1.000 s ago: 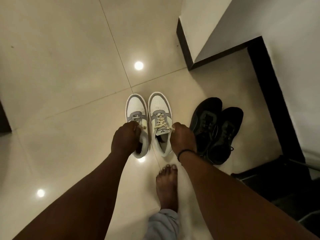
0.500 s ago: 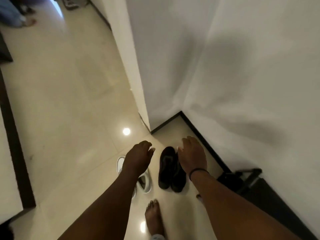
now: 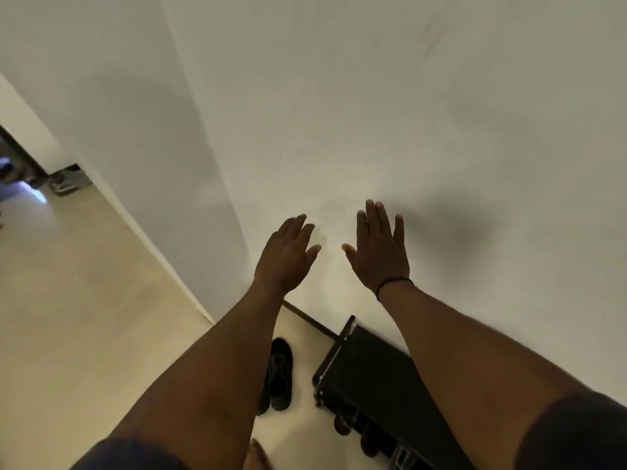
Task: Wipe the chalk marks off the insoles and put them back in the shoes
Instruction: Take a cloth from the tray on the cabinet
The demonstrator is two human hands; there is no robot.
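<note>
Bare left hand (image 3: 286,257), right hand (image 3: 380,252) empty, outstretched

We saw a dim, warm indoor light. A soft dark shadow lay on the wall (image 3: 339,96) just right of the right hand (image 3: 378,252). Motion blur smeared the wall and the far doorway (image 3: 20,174). Straight edges bowed toward the frame's borders.
</note>
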